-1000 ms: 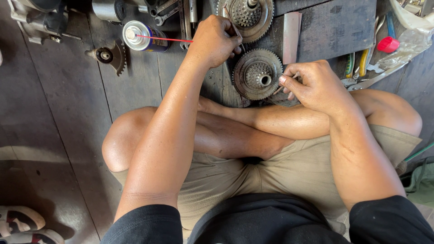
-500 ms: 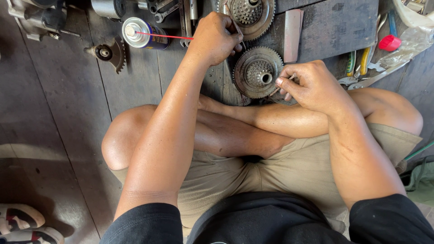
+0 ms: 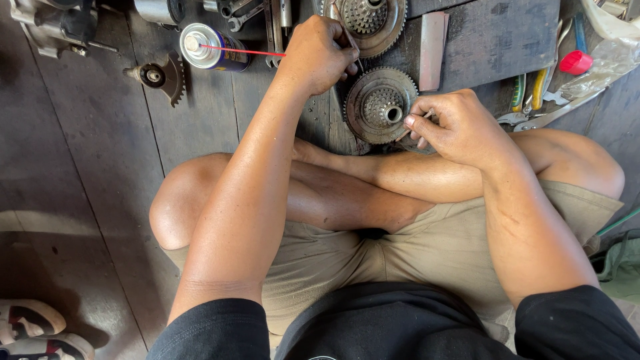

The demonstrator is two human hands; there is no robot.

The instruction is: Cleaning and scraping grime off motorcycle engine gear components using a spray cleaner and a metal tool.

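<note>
sleeves: black, short | shorts: khaki | forearms, legs: bare

Two round toothed gear assemblies (image 3: 381, 105) (image 3: 365, 21), one small sprocket part (image 3: 160, 75), one spray can (image 3: 212, 49) with red straw, one flat metal bar (image 3: 432, 50), one red cap (image 3: 576, 62), two sandals (image 3: 30, 319) (image 3: 50, 348), two hands (image 3: 319, 53) (image 3: 460, 127).
</note>
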